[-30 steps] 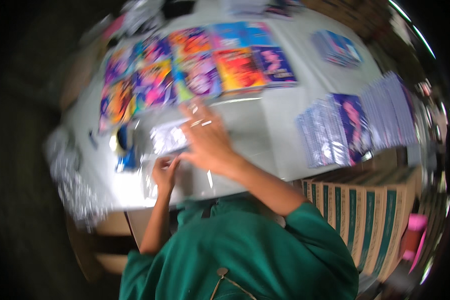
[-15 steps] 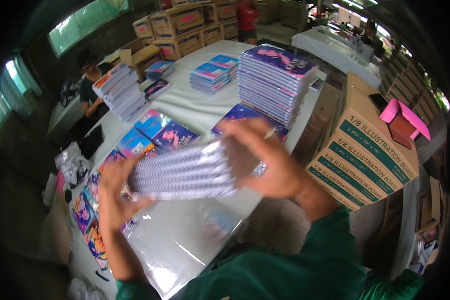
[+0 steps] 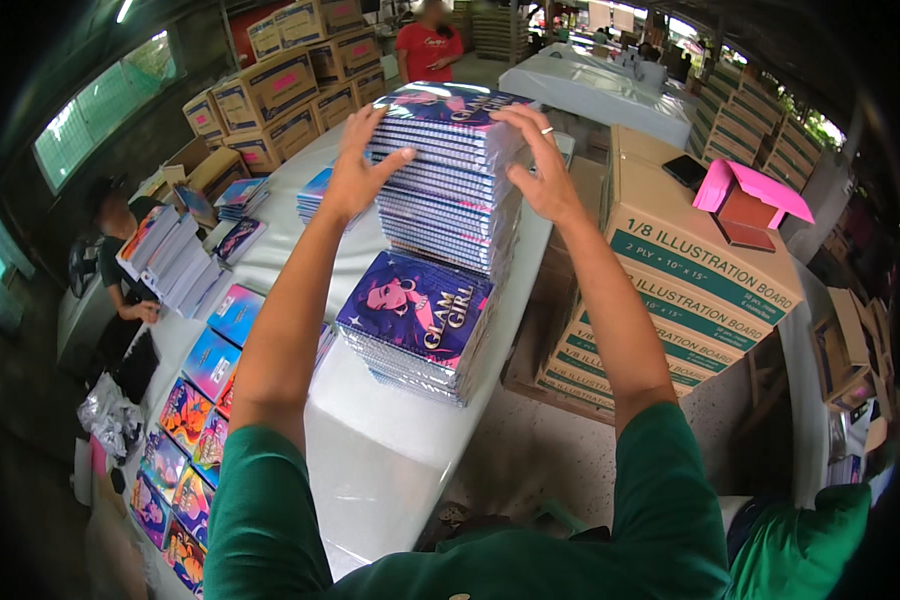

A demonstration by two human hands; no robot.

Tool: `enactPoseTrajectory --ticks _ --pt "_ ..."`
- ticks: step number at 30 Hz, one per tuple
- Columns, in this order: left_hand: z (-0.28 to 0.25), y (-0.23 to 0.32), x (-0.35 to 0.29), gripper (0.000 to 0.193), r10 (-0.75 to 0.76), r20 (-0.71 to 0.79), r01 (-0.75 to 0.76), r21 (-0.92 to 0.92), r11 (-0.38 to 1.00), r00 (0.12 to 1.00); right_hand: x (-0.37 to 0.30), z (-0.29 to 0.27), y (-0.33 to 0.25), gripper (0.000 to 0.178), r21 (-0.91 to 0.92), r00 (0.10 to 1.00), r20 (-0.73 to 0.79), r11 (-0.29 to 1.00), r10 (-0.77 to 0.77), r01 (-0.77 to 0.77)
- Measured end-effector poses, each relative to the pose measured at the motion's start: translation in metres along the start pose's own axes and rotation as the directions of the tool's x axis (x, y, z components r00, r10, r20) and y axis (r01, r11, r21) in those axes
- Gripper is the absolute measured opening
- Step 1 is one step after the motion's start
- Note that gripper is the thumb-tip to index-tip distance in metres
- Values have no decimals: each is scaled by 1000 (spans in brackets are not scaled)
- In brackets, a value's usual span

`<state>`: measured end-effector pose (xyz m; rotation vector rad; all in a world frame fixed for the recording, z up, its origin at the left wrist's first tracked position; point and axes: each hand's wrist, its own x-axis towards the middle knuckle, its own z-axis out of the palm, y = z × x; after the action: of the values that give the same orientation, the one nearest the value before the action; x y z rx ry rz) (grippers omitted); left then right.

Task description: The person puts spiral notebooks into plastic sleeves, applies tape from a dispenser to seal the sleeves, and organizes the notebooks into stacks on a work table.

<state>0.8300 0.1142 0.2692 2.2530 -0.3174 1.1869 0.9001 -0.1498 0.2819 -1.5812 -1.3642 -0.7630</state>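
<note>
A tall stack of spiral notebooks [image 3: 435,205] with dark purple covers stands on the table in front of me. My left hand [image 3: 363,165] lies along the upper left side of its top bundle, thumb against the spiral spines. At the opposite corner, my right hand [image 3: 542,165] presses its fingers on the top right edge, thumb at the side. Between them the top bundle is gripped, resting on the stack. Clear plastic wrap shows down the stack's right side. Nearer to me is a lower stack of notebooks [image 3: 415,310], with a drawn figure on its top cover.
Colourful notebooks [image 3: 185,415] lie in rows along the left of the white-covered table [image 3: 370,470]. White-edged book piles [image 3: 175,265] stand beyond, near a seated person. Cardboard cartons [image 3: 690,260] rise at the right, bearing a phone [image 3: 684,171] and a pink box [image 3: 750,200]. Someone in red stands behind.
Both hands have carried the bundle of spiral notebooks away from me and onto the tall stack. The view has shifted, and the lower notebook stack now shows fully.
</note>
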Motion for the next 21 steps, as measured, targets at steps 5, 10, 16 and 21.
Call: enactPoseTrajectory --ticks 5,10,16,21 --pt "6 -13 4 78 -518 -40 407 -567 716 854 -2 56 17 77 219 793 -509 941 334 -256" --pt "27 -21 21 81 -574 -123 495 -382 780 810 -11 84 41 85 246 808 -415 907 418 -342" --pt "55 11 16 78 -614 -416 562 -255 787 671 -15 74 47 76 265 818 -379 897 433 -353" --pt "46 6 16 80 -634 -351 609 -196 769 689 -10 78 46 72 264 828 -391 910 403 -319"
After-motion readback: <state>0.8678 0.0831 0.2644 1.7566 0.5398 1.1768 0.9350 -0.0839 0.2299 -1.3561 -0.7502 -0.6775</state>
